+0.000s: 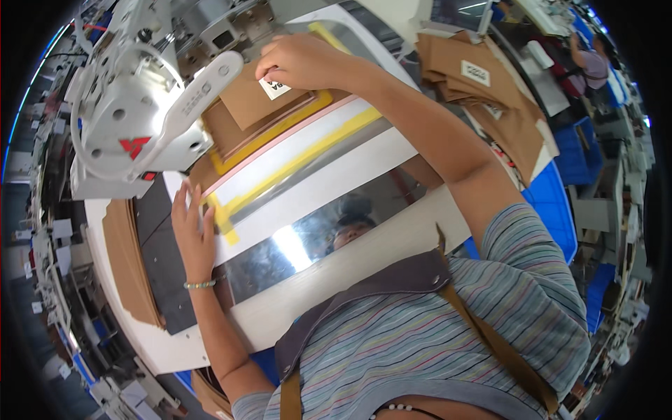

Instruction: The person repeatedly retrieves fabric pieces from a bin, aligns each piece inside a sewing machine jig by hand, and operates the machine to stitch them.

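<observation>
The brown piece point(245, 105) lies at upper centre, its lower edge slanting up rightward like the yellow frame point(273, 134) below. The right hand point(297, 63), nearer, curls narrow over its white label point(275, 89); whether it pinches, I cannot tell. The left hand point(194, 234), fingers spread, is lower left, well apart.

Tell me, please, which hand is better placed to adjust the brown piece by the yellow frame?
Probably the right hand: it is at the brown piece, by its white label. The left hand is open by the yellow tape, farther from that piece.
</observation>
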Available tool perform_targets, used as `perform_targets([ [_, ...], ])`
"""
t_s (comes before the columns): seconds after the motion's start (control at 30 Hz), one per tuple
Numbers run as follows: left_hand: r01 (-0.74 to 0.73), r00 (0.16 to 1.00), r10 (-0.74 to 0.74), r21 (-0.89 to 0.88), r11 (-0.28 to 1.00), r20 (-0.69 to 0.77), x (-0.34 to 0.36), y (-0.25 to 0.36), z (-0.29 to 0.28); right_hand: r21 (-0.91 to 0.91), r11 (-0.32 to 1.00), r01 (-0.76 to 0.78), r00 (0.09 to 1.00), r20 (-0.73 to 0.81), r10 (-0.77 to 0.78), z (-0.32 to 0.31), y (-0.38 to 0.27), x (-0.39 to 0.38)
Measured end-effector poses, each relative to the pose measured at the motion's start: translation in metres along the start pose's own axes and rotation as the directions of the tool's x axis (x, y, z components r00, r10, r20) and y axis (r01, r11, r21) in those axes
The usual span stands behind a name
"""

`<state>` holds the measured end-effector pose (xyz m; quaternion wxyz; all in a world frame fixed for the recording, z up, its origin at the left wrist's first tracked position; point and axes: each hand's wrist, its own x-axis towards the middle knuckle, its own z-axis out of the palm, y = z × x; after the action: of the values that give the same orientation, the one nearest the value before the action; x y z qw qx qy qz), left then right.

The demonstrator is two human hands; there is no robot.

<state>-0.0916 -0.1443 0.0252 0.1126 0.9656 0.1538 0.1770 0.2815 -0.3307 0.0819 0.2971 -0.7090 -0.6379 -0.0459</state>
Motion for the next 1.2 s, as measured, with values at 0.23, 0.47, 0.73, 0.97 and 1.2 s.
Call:
perform_targets([
  [0.23, -0.067, 0.996, 0.064, 0.047, 0.997, 0.068, 0.027, -0.01, -0.007, -0.247, 0.968, 0.043, 0.982, 0.188, 0.005, 0.077, -0.012, 0.03],
  [0.47, -0.056, 0.978, 0.024, 0.147, 0.987, 0.209, 0.082, -0.055, 0.022, -0.333, 0.936, 0.112, 0.99, 0.116, -0.077, 0.087, -0.024, 0.03],
  [0.73, -0.088, 0.988, 0.118, -0.272, 0.958, 0.096, 0.128, -0.022, 0.037, -0.262, 0.962, 0.073, 0.996, 0.072, -0.056, 0.087, -0.02, 0.023],
  [0.97, -0.157, 0.976, 0.182, -0.2, 0.967, 0.118, 0.136, -0.024, 0.035, -0.234, 0.969, 0.074, 0.996, 0.065, -0.06, 0.087, -0.02, 0.021],
  [1.2, -0.133, 0.979, 0.17, -0.274, 0.953, 0.114, 0.138, -0.032, 0.039, -0.158, 0.974, 0.164, 0.985, 0.077, -0.154, 0.086, -0.029, 0.019],
])
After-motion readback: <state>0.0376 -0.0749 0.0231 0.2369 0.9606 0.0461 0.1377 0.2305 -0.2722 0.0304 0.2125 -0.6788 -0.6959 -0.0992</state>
